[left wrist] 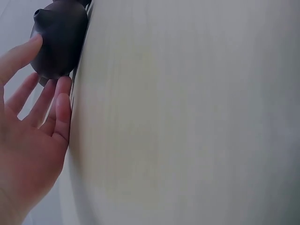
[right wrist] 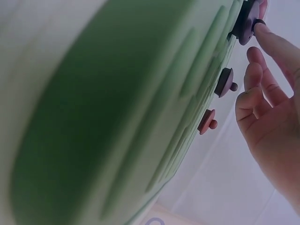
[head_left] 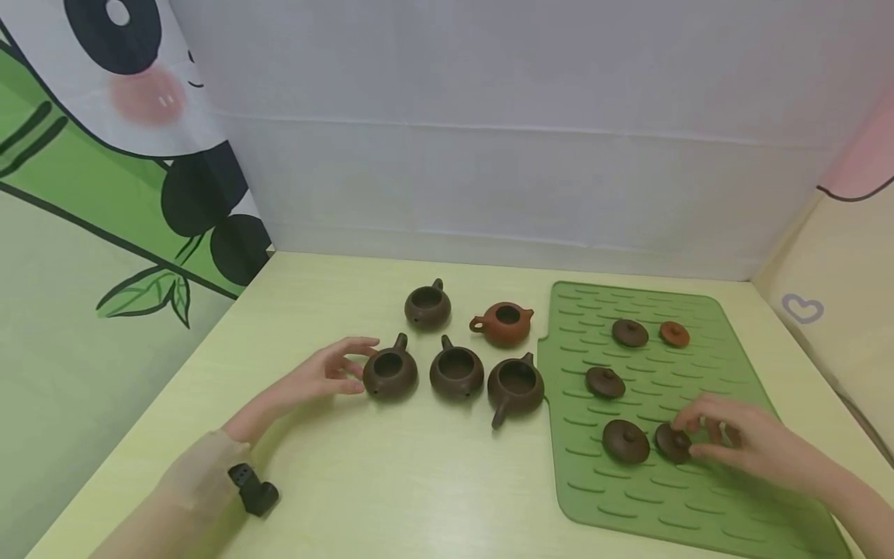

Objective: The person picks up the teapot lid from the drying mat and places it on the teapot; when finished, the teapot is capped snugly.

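Observation:
My left hand (head_left: pixel 324 371) is beside a dark brown teapot (head_left: pixel 389 374), its fingers spread loosely. In the left wrist view the thumb overlaps the side of this pot and the other fingertips lie right at its base. At the right, my right hand (head_left: pixel 750 439) has thumb and index finger at the knob of a small dark lid (head_left: pixel 673 444) on the green mat (head_left: pixel 733 497). The right wrist view shows the thumb on the knob (right wrist: pixel 258 21), the other fingers curled below. A larger dark lid (head_left: pixel 625 442) lies just left of it.
Other dark teapots (head_left: pixel 456 374), (head_left: pixel 517 386) and a third teapot (head_left: pixel 427 307) stand mid-table, with a reddish teapot (head_left: pixel 504 324) behind. Dark lids (head_left: pixel 604 383), (head_left: pixel 630 333) and a reddish lid (head_left: pixel 674 334) lie farther back on the mat. A pale wall (head_left: pixel 489 186) closes the back.

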Action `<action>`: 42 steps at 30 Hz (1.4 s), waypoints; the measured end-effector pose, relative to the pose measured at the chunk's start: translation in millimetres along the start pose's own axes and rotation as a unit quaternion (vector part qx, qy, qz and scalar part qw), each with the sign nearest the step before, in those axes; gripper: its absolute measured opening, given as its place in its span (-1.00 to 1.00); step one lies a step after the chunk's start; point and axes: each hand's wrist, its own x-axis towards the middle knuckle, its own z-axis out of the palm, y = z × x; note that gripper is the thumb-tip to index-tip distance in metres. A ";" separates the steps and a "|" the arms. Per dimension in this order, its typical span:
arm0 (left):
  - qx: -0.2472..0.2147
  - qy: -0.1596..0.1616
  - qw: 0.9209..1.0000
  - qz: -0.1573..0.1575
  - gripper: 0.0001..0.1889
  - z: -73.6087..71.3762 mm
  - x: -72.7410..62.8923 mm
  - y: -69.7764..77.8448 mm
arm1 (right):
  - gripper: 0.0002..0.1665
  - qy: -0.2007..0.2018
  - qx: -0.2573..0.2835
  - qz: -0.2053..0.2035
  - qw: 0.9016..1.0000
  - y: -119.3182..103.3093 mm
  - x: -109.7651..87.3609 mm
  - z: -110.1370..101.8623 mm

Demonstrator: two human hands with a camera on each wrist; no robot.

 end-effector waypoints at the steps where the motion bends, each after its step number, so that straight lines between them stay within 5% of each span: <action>1: -0.001 -0.002 1.000 -0.003 -0.29 0.4 0.3 -0.3 | -0.38 0.001 0.001 -0.004 1.000 0.3 0.0 0.4; 17: -0.020 0.004 0.999 -0.032 -0.36 1.2 2.7 -2.4 | -0.42 -0.007 0.015 -0.009 1.000 2.0 2.6 2.4; 26: -0.014 0.016 0.999 -0.035 -0.35 4.8 0.2 -6.6 | -0.54 -0.049 0.070 0.039 0.996 -6.8 10.5 -7.8; 42: -0.009 0.025 0.999 -0.041 -0.36 6.4 0.5 -5.4 | -0.68 -0.052 0.145 0.061 0.986 -39.0 73.7 0.4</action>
